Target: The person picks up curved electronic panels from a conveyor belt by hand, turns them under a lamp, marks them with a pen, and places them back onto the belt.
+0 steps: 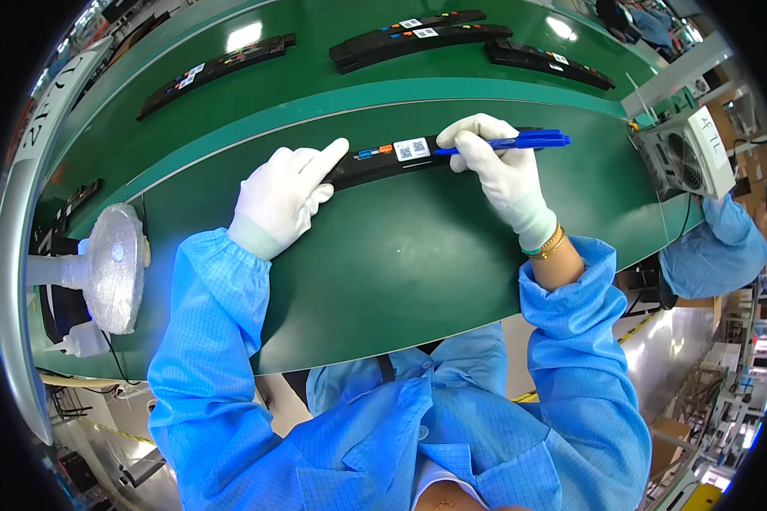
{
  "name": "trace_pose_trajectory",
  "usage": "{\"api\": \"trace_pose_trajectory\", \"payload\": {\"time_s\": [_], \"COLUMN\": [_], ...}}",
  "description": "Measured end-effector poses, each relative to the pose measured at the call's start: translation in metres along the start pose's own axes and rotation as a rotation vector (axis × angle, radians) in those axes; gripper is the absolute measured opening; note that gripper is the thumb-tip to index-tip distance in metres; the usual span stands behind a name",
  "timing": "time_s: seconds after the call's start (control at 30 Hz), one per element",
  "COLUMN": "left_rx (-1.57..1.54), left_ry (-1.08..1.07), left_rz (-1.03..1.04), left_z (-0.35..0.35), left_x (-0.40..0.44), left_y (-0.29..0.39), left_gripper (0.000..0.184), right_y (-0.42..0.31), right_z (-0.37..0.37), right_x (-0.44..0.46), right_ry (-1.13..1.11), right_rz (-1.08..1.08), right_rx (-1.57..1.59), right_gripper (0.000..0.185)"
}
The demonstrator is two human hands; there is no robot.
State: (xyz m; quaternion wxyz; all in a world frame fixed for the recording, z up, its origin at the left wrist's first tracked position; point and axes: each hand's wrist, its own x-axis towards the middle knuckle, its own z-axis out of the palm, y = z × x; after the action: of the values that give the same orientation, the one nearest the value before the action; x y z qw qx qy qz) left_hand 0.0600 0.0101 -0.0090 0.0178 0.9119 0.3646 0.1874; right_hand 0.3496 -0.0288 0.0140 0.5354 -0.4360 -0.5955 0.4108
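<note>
A long black bar-shaped unit (369,169) lies on the green work surface before me. It carries a white label (412,149) with printed codes, and small blue and orange connectors (375,152) beside it. My left hand (285,194), in a white glove, grips the unit's left end, index finger stretched along it. In my white-gloved right hand (500,166) is a blue pen (541,139); its tip points left, close to the label's right edge. Whether the tip touches the unit, I cannot tell. My right fingers hide part of the unit's right end.
Similar black units (217,73) lie on the green belt beyond the work surface. A fan-like device (686,153) stands at the right edge. At left are a plastic-wrapped round object (116,268) and a white bottle (83,340). Another person in blue (714,255) sits at right.
</note>
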Motion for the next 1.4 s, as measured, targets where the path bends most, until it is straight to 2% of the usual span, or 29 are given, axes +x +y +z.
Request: {"api": "trace_pose_trajectory", "payload": {"time_s": [0.33,0.43,0.47,0.5,0.53,0.6,0.63,0.7,0.77,0.83,0.93,1.07,1.2,1.3,1.4], "left_rx": [0.07,0.084,0.055,0.029,0.007,-0.006,-0.012,0.012,0.02,0.047,-0.096,-0.087,-0.118,0.049,0.087], "left_ry": [0.001,0.061,0.117,0.173,0.23,0.294,0.325,0.274,0.196,0.21,0.226,0.188,0.211,0.224,0.257], "left_rz": [-0.018,0.029,0.021,0.013,0.006,-0.013,-0.023,0.032,0.107,0.221,0.239,0.167,0.229,0.16,-0.051], "left_z": [0.001,-0.001,-0.002,-0.002,-0.003,0.0,0.002,0.003,0.003,0.004,0.003,-0.003,-0.015,-0.034,-0.044], "left_x": [0.0,0.0,0.001,0.001,0.002,0.007,0.009,0.014,0.017,0.018,0.018,0.009,0.007,0.011,0.028], "left_y": [0.007,0.006,0.006,0.006,0.006,0.003,0.001,-0.005,-0.012,-0.015,-0.015,-0.017,-0.034,-0.056,-0.079], "left_gripper": [0.067,0.064,0.063,0.061,0.06,0.059,0.059,0.057,0.053,0.045,0.037,0.035,0.029,0.024,0.023], "right_y": [0.003,0.004,0.011,0.005,0.007,0.009,0.008,0.009,0.013,0.018,0.016,0.015,0.017,0.017,0.014], "right_z": [-0.002,0.001,0.0,-0.003,-0.007,-0.011,-0.012,-0.013,-0.015,-0.012,-0.011,-0.012,0.005,0.023,0.031], "right_x": [0.001,0.001,0.003,0.003,0.004,0.01,0.014,0.016,0.019,0.016,0.02,0.02,0.016,0.016,0.014], "right_ry": [-0.061,0.06,0.091,0.106,0.093,0.075,0.069,-0.073,-0.236,-0.23,-0.234,-0.211,-0.237,-0.301,-0.245], "right_rz": [0.016,-0.158,-0.251,-0.364,-0.355,-0.489,-0.63,-0.538,-0.461,-0.423,-0.364,-0.448,-0.479,-0.451,-0.547], "right_rx": [-0.031,-0.123,-0.139,-0.35,-0.39,-0.595,-0.76,-0.924,-1.047,-1.02,-0.944,-0.97,-0.882,-0.832,-0.67], "right_gripper": [0.014,0.013,0.015,0.021,0.023,0.027,0.03,0.059,0.066,0.057,0.044,0.04,0.04,0.043,0.043]}}
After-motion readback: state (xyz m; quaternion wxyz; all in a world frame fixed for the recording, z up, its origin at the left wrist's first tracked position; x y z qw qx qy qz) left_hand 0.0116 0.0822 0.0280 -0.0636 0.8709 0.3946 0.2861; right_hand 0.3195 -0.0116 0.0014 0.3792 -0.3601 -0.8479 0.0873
